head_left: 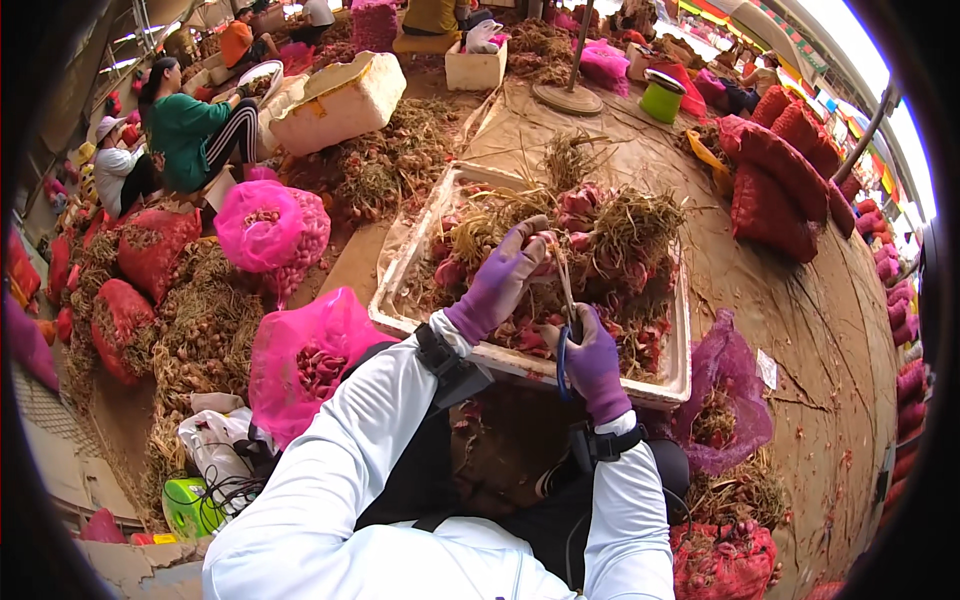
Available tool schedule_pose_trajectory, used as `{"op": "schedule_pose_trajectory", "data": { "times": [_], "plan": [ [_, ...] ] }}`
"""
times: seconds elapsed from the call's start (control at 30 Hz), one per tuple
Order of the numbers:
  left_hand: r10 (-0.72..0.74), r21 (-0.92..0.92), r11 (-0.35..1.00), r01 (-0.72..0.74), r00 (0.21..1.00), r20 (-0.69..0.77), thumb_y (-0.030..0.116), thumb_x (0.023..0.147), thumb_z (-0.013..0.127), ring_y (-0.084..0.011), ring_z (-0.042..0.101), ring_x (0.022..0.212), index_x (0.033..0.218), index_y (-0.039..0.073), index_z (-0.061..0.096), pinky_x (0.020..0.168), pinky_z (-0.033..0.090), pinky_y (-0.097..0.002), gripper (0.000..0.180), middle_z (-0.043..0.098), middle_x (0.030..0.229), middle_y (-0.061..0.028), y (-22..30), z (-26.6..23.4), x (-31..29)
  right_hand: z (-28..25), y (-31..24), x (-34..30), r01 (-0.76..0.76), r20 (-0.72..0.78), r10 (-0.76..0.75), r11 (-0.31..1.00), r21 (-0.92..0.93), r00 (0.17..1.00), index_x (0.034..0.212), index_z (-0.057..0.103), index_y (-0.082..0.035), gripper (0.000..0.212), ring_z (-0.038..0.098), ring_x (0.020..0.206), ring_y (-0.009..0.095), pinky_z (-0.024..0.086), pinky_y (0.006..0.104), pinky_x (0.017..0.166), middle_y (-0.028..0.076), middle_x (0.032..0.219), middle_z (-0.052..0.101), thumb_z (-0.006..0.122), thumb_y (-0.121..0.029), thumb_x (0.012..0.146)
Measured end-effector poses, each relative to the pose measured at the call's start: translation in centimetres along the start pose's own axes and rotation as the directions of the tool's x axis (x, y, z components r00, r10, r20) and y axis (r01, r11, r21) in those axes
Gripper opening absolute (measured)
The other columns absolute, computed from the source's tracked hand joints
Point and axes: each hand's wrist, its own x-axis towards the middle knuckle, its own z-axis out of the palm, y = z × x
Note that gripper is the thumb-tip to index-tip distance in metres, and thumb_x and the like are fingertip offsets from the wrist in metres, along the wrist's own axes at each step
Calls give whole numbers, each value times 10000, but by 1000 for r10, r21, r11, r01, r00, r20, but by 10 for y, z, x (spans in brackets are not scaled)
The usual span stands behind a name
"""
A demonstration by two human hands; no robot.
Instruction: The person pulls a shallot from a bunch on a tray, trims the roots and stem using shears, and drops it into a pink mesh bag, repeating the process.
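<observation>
The scissors (566,282) were held above the white foam box (400,255), their blades pointing away from the person, toward the box's far edge. Their long axis ran from the near edge toward the far one, tipped a little to the left at the points, with the blue handle at the near end, over the near edge. The right hand (597,372), in a purple glove, had its fingers closed around that handle. The left hand (498,286), gloved likewise, had its fingers bent and pinching a reddish bulb (543,262) just beside the blades; which way the bulb pointed could not be told, since the fingers covered much of it.

Dry stalks (635,222) and red bulbs filled the box, a tangle heaped toward the far edge and the far right corner, crowding the space beyond the blade tips. The left hand and forearm crossed the near edge and hid part of the contents. Beyond the near left corner sat a pink mesh bag (285,350) with bulbs inside; by the near right corner stood a purple mesh bag (735,375). Red sacks (770,205) lay well apart, past the right edge. Another foam box (335,110) stood past the far left corner, near a person in a green top (185,130).
</observation>
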Motion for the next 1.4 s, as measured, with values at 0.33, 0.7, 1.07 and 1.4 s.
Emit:
{"op": "schedule_pose_trajectory", "data": {
  "times": [0.33, 0.7, 1.07, 1.4],
  "plan": [
    [241, 302, 914, -272, 961, 138, 69, 938, 583, -81, 480, 1093, 1451, 9, 289, 980, 410, -232, 594, 489, 1205, -28, 4, 21, -9, 1, 11, -4, 152, -161, -190, 962, -225, 968, 993, 537, -88, 428, 528, 581, 254, 425, 376, 555, 66, 655, 513, 783, -343, 753],
    [-37, -263, 961, 87, 981, 188, 52, 819, 621, -162, 565, 1040, 1428, 32, 305, 976, 447, -350, 687, 536, 1097, -33, 14, 10, -7, -6, 4, -2, 158, -230, -82, 931, 331, 970, 1184, 459, -57, 419, 597, 690, 110, 496, 225, 560, 96, 1007, 599, 707, -150, 858],
    [-142, 248, 967, 60, 934, 326, 101, 677, 602, -173, 450, 1237, 1464, 9, 284, 1055, 345, -294, 854, 437, 1363, -89, 6, 24, -17, -4, -7, -5, 282, -319, -198, 928, 243, 927, 1108, 576, -43, 379, 586, 827, 99, 489, 248, 762, 26, 958, 622, 684, 21, 750],
    [-214, 131, 976, 173, 872, 441, 87, 673, 605, -147, 520, 1153, 1448, -5, 317, 956, 439, -268, 831, 488, 1328, -98, 7, 30, -17, -28, -2, 3, 32, -212, 182, 681, 731, 960, 1131, 532, -25, 347, 576, 674, 62, 473, 195, 595, 39, 857, 642, 621, 38, 801]
  ]
}}
